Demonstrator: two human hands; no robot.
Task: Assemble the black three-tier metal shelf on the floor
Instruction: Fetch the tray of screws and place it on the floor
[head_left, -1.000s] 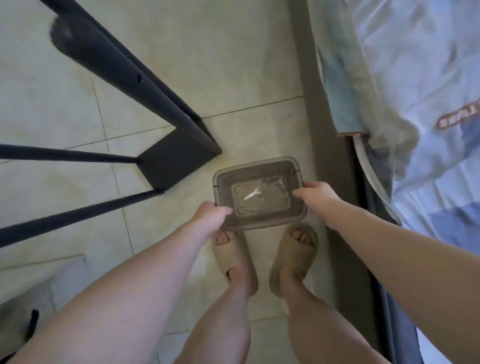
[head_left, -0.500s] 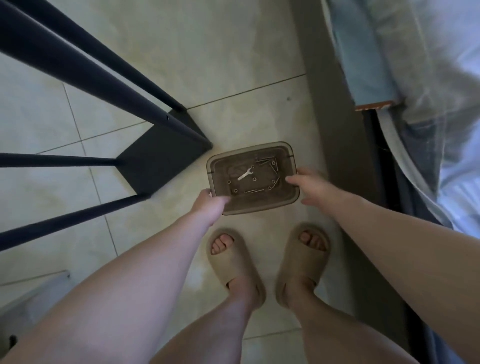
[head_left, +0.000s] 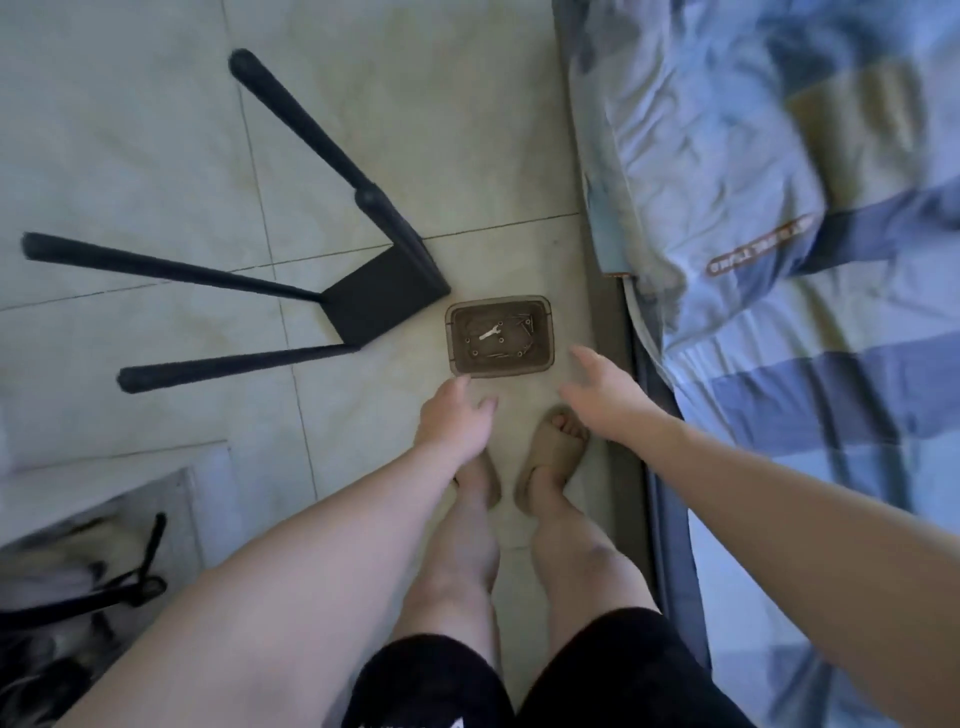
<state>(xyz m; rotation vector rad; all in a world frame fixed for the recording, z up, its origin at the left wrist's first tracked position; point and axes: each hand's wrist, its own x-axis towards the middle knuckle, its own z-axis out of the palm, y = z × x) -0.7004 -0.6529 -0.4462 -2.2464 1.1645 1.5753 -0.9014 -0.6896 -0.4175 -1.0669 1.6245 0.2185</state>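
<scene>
The black metal shelf frame (head_left: 384, 296) stands on the tiled floor, a flat black panel at the bottom and three long black posts rising toward the camera on the left. Just right of it sits a brown see-through plastic box (head_left: 500, 335) on the floor, with a small silver wrench, screws and washers inside. My left hand (head_left: 454, 415) hovers just below the box's near left corner, fingers loose, holding nothing. My right hand (head_left: 602, 387) is spread beside the box's near right corner, apart from it and empty.
A bed (head_left: 779, 208) with blue patterned bedding runs along the right, its dark frame edge close to the box. My feet in tan slippers (head_left: 553, 449) stand just behind the box. A white box (head_left: 104, 499) with dark straps sits at the lower left.
Both hands carried the box down, set it on the floor by the shelf panel and let go. They now hover just short of it. The view has risen and pulled back.
</scene>
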